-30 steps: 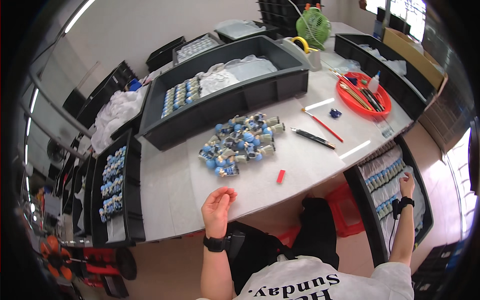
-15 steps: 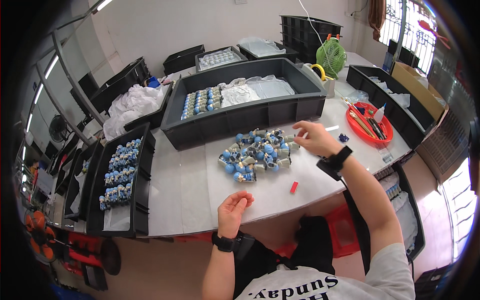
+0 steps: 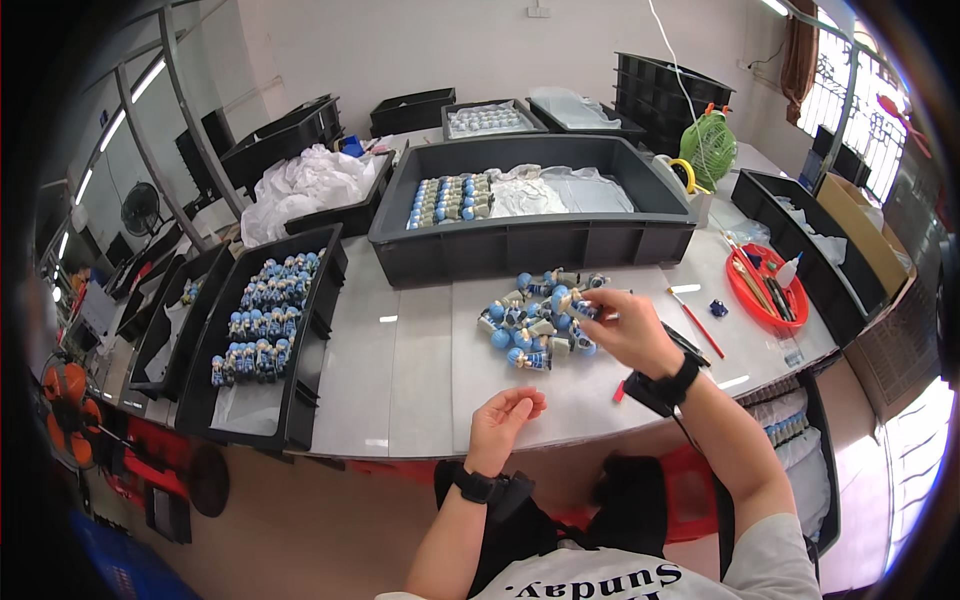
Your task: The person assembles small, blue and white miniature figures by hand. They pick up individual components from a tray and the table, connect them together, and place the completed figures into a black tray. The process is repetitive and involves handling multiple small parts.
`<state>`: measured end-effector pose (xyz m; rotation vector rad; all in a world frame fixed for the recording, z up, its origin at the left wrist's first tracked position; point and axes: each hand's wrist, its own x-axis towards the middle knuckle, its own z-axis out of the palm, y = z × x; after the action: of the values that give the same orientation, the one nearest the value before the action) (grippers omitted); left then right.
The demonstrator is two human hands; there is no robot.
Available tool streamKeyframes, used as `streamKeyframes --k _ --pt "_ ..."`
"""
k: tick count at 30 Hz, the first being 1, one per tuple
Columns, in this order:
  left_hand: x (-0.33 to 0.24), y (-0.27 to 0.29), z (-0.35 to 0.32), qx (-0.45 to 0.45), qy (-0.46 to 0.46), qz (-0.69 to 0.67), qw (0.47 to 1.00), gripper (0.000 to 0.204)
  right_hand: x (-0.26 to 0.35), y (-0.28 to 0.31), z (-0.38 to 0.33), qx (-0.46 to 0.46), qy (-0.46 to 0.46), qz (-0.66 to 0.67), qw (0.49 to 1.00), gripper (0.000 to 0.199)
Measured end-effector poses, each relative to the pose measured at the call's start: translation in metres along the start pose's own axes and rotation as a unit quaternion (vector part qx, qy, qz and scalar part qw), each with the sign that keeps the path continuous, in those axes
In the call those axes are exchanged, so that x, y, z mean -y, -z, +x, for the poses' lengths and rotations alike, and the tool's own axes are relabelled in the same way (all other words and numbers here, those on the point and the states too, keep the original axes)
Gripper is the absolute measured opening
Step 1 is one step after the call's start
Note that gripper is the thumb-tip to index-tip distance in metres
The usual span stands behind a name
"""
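A pile of small blue-headed figurines [image 3: 516,338] lies on the white table in front of me. At the pile's right side, my right hand [image 3: 625,325] pinches one figurine [image 3: 579,308] between thumb and fingers, just over the others. My left hand [image 3: 503,424] hovers at the table's near edge, below the pile, its thumb and fingers drawn together with nothing visible in them. Partly covered by the right wrist is a small red block [image 3: 619,392].
Behind the pile stands a large black crate [image 3: 530,243] with rows of figurines. Another black tray [image 3: 300,385] of figurines is at left. To the right are a red-handled brush [image 3: 705,331], a dark blue piece [image 3: 718,308] and a red dish [image 3: 741,297] of tools.
My right hand has come left over the pile and now has a figurine in its grip. The left hand keeps about the same pose. The whole view has shifted.
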<state>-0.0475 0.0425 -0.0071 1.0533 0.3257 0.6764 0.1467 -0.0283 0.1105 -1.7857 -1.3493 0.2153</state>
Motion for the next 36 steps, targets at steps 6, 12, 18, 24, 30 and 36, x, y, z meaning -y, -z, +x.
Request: streamKeyframes --k 6,12,18,24,30,36 --pt "-0.005 -0.001 0.000 0.016 0.001 -0.051 0.999 0.032 0.013 -0.038 -0.067 0.061 -0.001 0.139 0.988 0.033" --pt "-0.002 -0.001 0.000 -0.020 -0.011 -0.025 0.999 0.031 -0.012 -0.066 -0.074 0.142 0.010 0.207 0.968 0.041" --pt "-0.002 -0.002 0.000 -0.032 -0.015 -0.065 0.997 0.028 -0.028 -0.073 -0.071 0.214 -0.104 0.398 0.886 0.030" --pt "-0.003 -0.001 0.001 -0.020 -0.008 -0.065 0.998 0.028 -0.026 -0.072 -0.076 0.215 -0.094 0.381 0.894 0.032" --pt "-0.005 -0.002 0.001 -0.005 0.000 -0.065 0.998 0.032 -0.032 -0.073 -0.079 0.182 -0.082 0.430 0.881 0.037" --pt "-0.006 -0.004 0.000 -0.030 0.001 -0.029 0.999 0.034 -0.035 -0.076 -0.079 0.122 -0.089 0.476 0.866 0.043"
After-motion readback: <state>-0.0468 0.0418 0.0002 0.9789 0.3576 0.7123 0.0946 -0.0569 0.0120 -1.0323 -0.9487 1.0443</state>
